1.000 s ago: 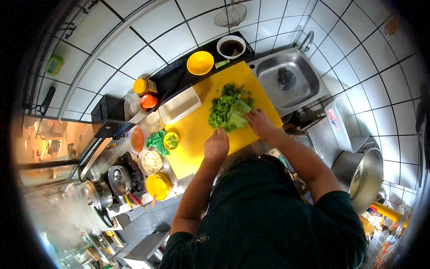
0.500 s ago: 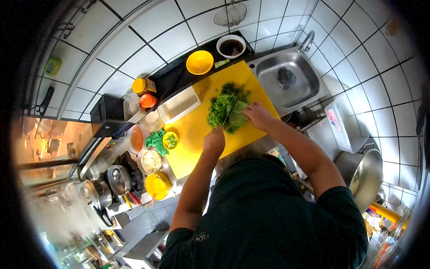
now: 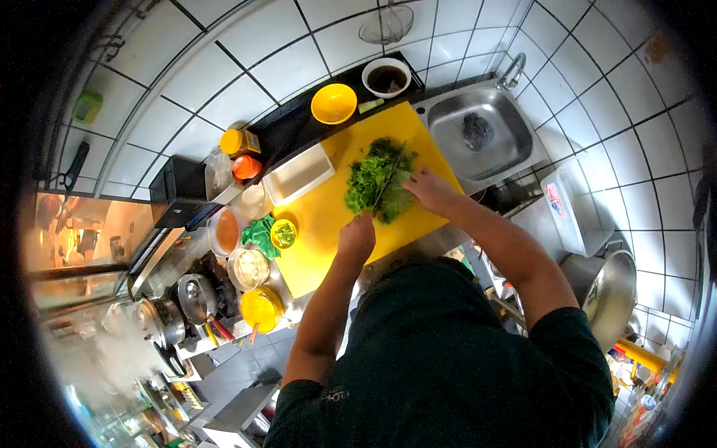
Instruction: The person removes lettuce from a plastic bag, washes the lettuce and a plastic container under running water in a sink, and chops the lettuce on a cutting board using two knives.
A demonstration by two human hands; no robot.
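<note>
A heap of leafy green lettuce (image 3: 366, 179) lies on the yellow cutting board (image 3: 321, 246). My left hand (image 3: 357, 236) is closed around the handle of a knife, at the near edge of the heap. The knife's blade (image 3: 391, 175) runs away from me through the leaves, splitting them into a larger left part and a smaller right part. On the right part, my right hand (image 3: 429, 191) grips the lettuce with bent fingers, close to the blade. My palm hides some of the leaves there.
A white rectangular tray (image 3: 300, 175) rests on the board's left side, near a small yellow bowl of chopped greens (image 3: 284, 234). Behind are a yellow bowl (image 3: 334, 104) and a bowl of dark liquid (image 3: 386, 78). A steel sink (image 3: 478, 134) is right; pans (image 3: 197, 299) stand left.
The knife blade has shifted very slightly within the lettuce. Both hands keep nearly the same place and the same hold.
</note>
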